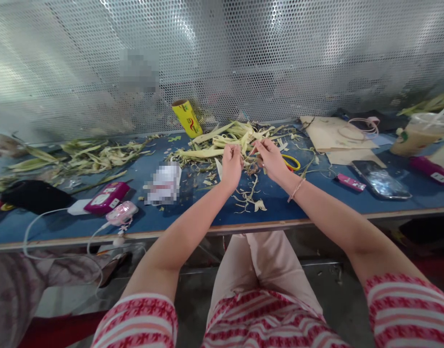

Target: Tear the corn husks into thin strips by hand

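My left hand (232, 165) is closed in a pinch at the front of a heap of pale green and yellow corn husks (239, 131). Close to it on the right, my right hand (271, 158) is also pinched, with its fingertips facing the left ones. Whatever lies between the fingers of either hand is too small and blurred to name. A yellow loop handle (292, 163), which looks like part of scissors, shows just beyond my right hand. Thin husk scraps (251, 199) lie on the blue table (193, 217) below my hands.
A yellow tube (187, 118) leans near the perforated metal wall (222, 63). To the left are more husks (84, 157), a purple box (107, 197) and a pink case (122, 212) with a cable. Rightward lie brown paper (334, 135), a phone (381, 181) and a drink cup (419, 137).
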{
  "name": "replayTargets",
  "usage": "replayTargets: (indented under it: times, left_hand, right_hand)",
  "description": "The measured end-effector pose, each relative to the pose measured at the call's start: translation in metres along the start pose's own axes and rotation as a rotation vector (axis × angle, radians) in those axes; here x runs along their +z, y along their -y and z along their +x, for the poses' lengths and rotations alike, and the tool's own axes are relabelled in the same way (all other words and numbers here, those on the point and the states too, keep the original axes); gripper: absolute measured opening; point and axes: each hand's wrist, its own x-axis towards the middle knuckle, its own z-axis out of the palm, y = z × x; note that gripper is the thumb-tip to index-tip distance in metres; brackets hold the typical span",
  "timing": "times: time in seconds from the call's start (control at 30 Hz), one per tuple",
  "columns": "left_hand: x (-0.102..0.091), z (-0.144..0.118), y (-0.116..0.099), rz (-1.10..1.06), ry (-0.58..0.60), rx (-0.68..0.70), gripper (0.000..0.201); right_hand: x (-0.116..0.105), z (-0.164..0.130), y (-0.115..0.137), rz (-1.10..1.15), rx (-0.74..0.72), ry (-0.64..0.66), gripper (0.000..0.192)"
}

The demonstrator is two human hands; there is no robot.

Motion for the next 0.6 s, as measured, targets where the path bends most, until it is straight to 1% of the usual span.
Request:
replayTargets:
  times: [0.1, 0.17, 0.23, 0.3, 0.37, 0.4, 0.5, 0.57, 0.6]
  left_hand:
    - [-0.002, 0.008, -0.005, -0.100, 0.010, -0.103, 0.035]
    - [-0.005, 0.014, -0.010, -0.152, 0.024, -0.210, 0.031]
    - [-0.008, 0.017, -0.015, -0.197, 0.029, -0.287, 0.023]
    - [-0.010, 0.018, -0.019, -0.235, 0.055, -0.309, 0.014]
    - [-0.011, 0.017, -0.022, -0.258, 0.089, -0.276, 0.009]
    - [-0.011, 0.017, -0.022, -0.262, 0.097, -0.246, 0.012]
    - [-0.013, 0.018, -0.016, -0.223, 0.071, -0.115, 0.028]
    - [-0.015, 0.021, -0.009, -0.121, 0.049, 0.013, 0.041]
    - [-0.016, 0.022, -0.006, -0.026, 0.041, 0.084, 0.044]
  right_hand:
    - [-0.006, 0.000, 0.006, 0.057, 0.119, 0.139, 0.034]
    - [-0.008, -0.001, 0.007, 0.078, 0.186, 0.211, 0.035]
    - [-0.009, -0.002, 0.007, 0.078, 0.217, 0.252, 0.037]
    - [-0.008, -0.002, 0.005, 0.065, 0.218, 0.254, 0.036]
    - [-0.006, -0.001, 0.004, 0.055, 0.219, 0.220, 0.035]
    - [-0.006, -0.001, 0.003, 0.053, 0.225, 0.190, 0.035]
    - [-0.006, 0.001, 0.005, 0.061, 0.248, 0.058, 0.037]
    - [-0.006, 0.002, 0.006, 0.102, 0.264, -0.015, 0.040]
    - [-0.006, 0.003, 0.007, 0.131, 0.272, -0.037, 0.043]
